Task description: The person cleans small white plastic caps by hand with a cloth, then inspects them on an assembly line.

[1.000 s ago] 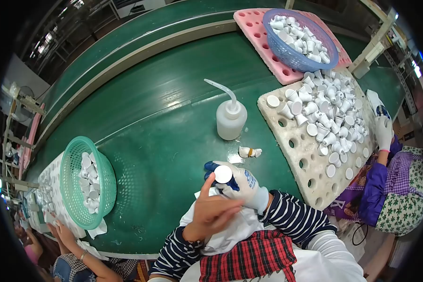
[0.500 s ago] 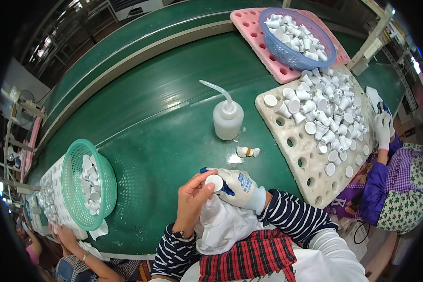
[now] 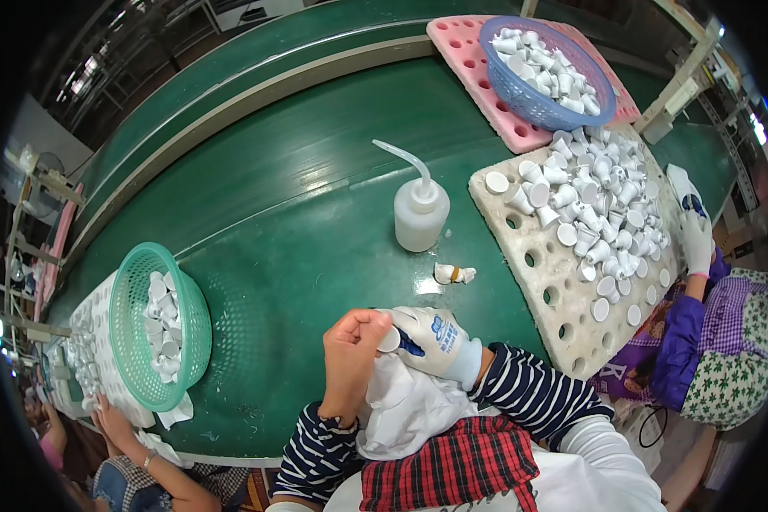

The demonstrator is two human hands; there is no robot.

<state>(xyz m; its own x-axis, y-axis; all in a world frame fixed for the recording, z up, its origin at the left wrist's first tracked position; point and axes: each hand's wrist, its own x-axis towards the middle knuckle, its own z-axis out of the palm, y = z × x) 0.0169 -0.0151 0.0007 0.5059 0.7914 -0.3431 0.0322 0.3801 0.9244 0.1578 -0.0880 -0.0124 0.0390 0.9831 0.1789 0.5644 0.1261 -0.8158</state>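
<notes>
My left hand (image 3: 351, 348), bare, is closed with thumb and finger pinched at the rim of a small white cup-shaped piece (image 3: 390, 340). My right hand (image 3: 436, 340), in a white glove with blue fingertips, curls around the same piece from the other side. Below both hands a white cloth (image 3: 398, 404) hangs down over my lap, its upper end tucked up against the glove. Just beyond the hands lies a small white bundle tied with a brown band (image 3: 454, 274). Behind it a translucent squeeze bottle (image 3: 421, 215) with a bent spout stands upright.
Many similar white pieces lie heaped on a holed foam board (image 3: 531, 260) at right. A blue basket (image 3: 544, 102) of them sits on a pink board (image 3: 457, 53). At left stands a green basket (image 3: 198, 341) with more. Co-workers' hands show at both sides.
My left hand has turned, its fingers now folded over the top of the piece. The piece's round face, fully visible before, is now partly covered. The view has shifted slightly.
</notes>
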